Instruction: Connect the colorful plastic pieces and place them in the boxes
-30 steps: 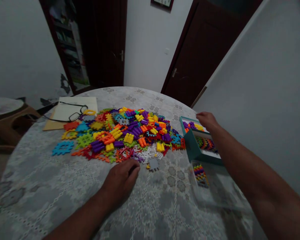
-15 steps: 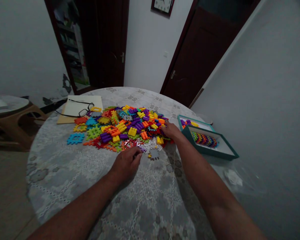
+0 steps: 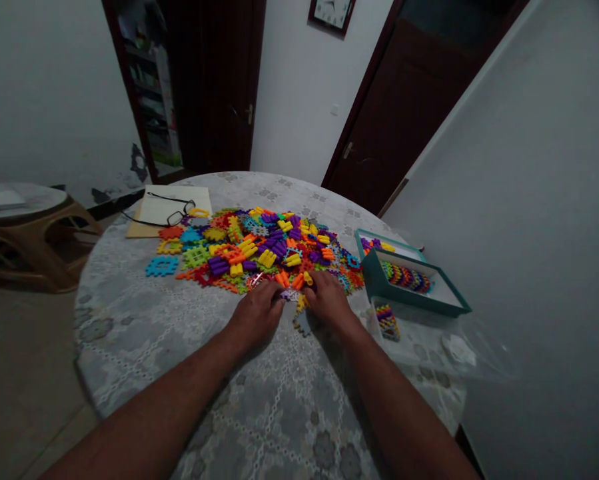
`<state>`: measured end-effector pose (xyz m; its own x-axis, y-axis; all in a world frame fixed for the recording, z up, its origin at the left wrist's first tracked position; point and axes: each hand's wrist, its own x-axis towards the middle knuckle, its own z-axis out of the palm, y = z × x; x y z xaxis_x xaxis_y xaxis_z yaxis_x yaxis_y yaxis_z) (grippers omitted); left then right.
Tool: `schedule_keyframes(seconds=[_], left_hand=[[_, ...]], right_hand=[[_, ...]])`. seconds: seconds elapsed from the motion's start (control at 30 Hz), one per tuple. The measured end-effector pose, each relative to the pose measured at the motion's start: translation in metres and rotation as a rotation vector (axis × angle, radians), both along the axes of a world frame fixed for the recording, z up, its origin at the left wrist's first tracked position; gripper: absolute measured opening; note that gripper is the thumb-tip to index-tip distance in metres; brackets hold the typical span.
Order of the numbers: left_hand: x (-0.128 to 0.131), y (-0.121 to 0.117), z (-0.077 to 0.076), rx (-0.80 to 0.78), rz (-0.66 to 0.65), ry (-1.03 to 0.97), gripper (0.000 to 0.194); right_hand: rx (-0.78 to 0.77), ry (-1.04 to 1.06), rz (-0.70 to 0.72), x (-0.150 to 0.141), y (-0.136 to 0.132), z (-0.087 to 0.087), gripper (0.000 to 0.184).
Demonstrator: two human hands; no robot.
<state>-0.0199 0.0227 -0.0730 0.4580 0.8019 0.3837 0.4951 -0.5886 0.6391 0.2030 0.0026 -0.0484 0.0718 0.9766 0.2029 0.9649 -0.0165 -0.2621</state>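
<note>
A heap of colourful plastic building pieces lies spread over the round table: yellow, purple and orange ridged blocks among flat notched plates. At the heap's near edge rests my left hand, fingers curled in; anything between them is hidden. My right hand faces it a short way off, its fingers closed at a yellow piece, with orange pieces just left of that. White pieces show between the two hands. Below the right fingers lies a grey notched plate, partly covered.
Right of the heap stands a green box holding a row of colourful pieces, its lid behind. A clear container with small pieces and a plastic bag lie nearer. Glasses rest on paper at left.
My right hand has come from the heap's right side toward me and leftward, close to my left hand. Several pieces at the near edge have shifted. The left hand has barely moved.
</note>
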Motion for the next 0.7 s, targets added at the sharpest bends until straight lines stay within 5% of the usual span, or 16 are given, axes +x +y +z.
schedule_keyframes(seconds=[0.23, 0.4, 0.7], left_hand=[[-0.001, -0.002, 0.007, 0.001, -0.012, -0.007, 0.014], [-0.003, -0.007, 0.010, 0.006, -0.052, 0.031, 0.022], [0.000, -0.018, 0.016, 0.028, -0.154, 0.240, 0.044]], right_hand=[[0.148, 0.368, 0.297, -0.013, -0.039, -0.007, 0.045], [0.198, 0.587, 0.111, -0.003, -0.047, -0.002, 0.042], [-0.061, 0.234, 0.202, 0.013, -0.079, 0.031, 0.021]])
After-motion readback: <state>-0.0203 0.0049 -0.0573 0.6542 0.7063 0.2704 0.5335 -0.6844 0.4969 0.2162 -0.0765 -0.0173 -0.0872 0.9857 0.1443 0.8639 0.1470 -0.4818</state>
